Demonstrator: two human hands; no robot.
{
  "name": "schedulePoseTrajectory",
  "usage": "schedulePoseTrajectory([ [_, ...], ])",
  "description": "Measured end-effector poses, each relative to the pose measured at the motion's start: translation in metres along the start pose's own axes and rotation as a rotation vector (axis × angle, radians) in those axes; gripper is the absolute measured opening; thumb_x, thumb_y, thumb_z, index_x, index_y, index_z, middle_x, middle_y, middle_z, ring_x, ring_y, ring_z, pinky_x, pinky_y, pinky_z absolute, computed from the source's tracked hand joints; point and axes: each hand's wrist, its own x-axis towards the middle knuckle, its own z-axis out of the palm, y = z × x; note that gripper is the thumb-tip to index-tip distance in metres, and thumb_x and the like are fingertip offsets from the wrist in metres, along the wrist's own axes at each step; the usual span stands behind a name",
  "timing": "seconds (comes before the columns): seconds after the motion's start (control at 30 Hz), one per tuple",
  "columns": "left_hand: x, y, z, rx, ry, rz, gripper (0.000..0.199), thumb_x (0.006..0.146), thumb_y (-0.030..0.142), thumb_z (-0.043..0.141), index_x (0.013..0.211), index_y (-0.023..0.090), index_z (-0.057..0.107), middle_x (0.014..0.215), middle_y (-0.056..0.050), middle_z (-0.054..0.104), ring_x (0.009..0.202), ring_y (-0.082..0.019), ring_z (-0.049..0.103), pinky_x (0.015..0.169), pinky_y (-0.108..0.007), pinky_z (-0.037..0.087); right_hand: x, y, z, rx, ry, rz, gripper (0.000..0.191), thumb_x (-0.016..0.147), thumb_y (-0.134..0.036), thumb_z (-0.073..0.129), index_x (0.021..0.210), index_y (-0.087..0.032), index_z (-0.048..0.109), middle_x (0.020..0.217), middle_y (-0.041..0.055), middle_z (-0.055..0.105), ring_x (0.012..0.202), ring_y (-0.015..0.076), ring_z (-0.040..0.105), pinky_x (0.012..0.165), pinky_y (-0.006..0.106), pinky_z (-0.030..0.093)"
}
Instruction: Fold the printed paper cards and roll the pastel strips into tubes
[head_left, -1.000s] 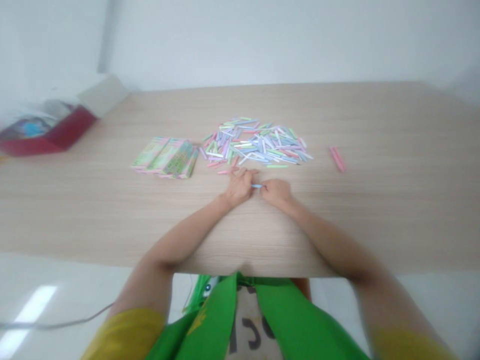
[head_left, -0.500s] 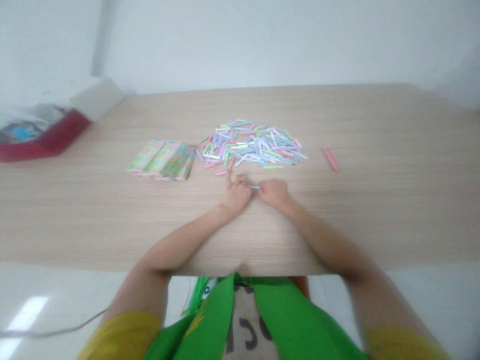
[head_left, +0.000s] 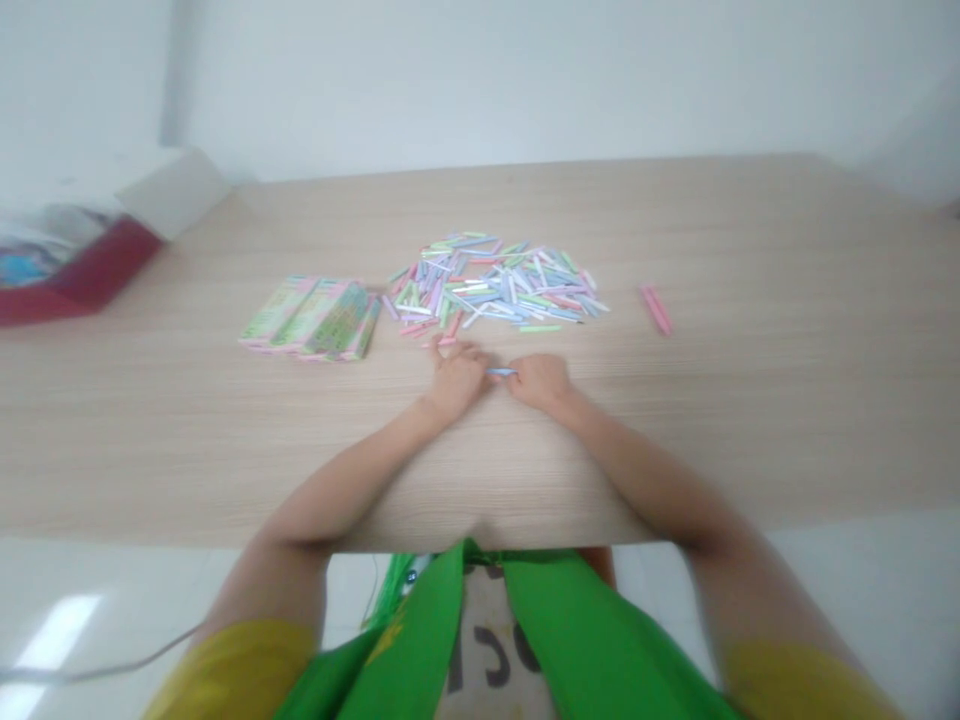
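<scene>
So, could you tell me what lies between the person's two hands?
A pale blue paper strip sits between the left hand and right hand, in the head view.

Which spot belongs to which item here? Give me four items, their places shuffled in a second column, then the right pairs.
Items:
1. Pale blue paper strip
2. Pink paper strips
3. Printed paper bundle
4. Pile of pastel paper strips

Places:
A. Right of the pile, apart from it
B. Between the left hand and right hand
C. Just beyond the hands
D. Left of the pile

Pairs: 1-B, 2-A, 3-D, 4-C
</scene>
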Motion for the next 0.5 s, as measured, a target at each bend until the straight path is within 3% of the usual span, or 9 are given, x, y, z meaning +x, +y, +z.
schedulePoseTrajectory([
  [0.03, 0.000, -0.002, 0.003, 0.021, -0.016, 0.031, 0.011, 0.092, 0.026, 0.058, 0.096, 0.022, 0.068, 0.099, -0.010, 0.075, 0.114, -0.033, 0.060, 0.111, -0.073, 0.015, 0.000, 0.000, 0.000, 0.002, 0.001, 0.002, 0.041, 0.093, -0.035, 0.040, 0.108, -0.021, 0.076, 0.104, 0.0145, 0.076, 0.100, 0.0280, 0.071, 0.080, 0.033, 0.049],
  [0.2, 0.002, -0.006, 0.009, 0.154, -0.068, 0.121, 0.025, 0.089, 0.008, 0.048, 0.077, 0.020, 0.066, 0.082, -0.006, 0.072, 0.100, -0.026, 0.065, 0.115, -0.061, 0.027, -0.001, -0.003, 0.000, -0.023, 0.010, -0.024, 0.040, 0.092, -0.033, 0.042, 0.107, -0.018, 0.076, 0.104, 0.0178, 0.076, 0.101, 0.0300, 0.072, 0.082, 0.036, 0.049],
  [0.33, 0.007, -0.005, 0.000, 0.166, -0.117, 0.108, 0.013, 0.086, 0.016, 0.057, 0.081, 0.016, 0.068, 0.087, -0.013, 0.073, 0.094, -0.028, 0.067, 0.094, -0.046, 0.049, -0.003, -0.007, -0.001, -0.048, 0.033, -0.046, 0.038, 0.091, -0.032, 0.044, 0.104, -0.016, 0.076, 0.101, 0.0182, 0.076, 0.098, 0.0295, 0.072, 0.084, 0.036, 0.049],
  [0.4, 0.007, -0.003, -0.006, 0.145, -0.101, 0.054, 0.011, 0.085, 0.020, 0.059, 0.085, 0.013, 0.068, 0.091, -0.018, 0.072, 0.095, -0.031, 0.067, 0.084, -0.044, 0.051, -0.005, -0.008, -0.001, -0.045, 0.037, -0.045, 0.038, 0.092, -0.032, 0.043, 0.103, -0.016, 0.076, 0.101, 0.0175, 0.076, 0.098, 0.0288, 0.072, 0.084, 0.036, 0.048],
  [0.5, 0.007, 0.000, -0.013, 0.064, -0.032, -0.011, 0.013, 0.085, 0.020, 0.061, 0.094, 0.013, 0.067, 0.102, -0.018, 0.072, 0.106, -0.032, 0.064, 0.089, -0.043, 0.049, -0.006, -0.008, -0.003, -0.022, 0.030, -0.010, 0.039, 0.094, -0.032, 0.041, 0.105, -0.017, 0.075, 0.104, 0.0166, 0.076, 0.101, 0.0283, 0.071, 0.085, 0.035, 0.048],
])
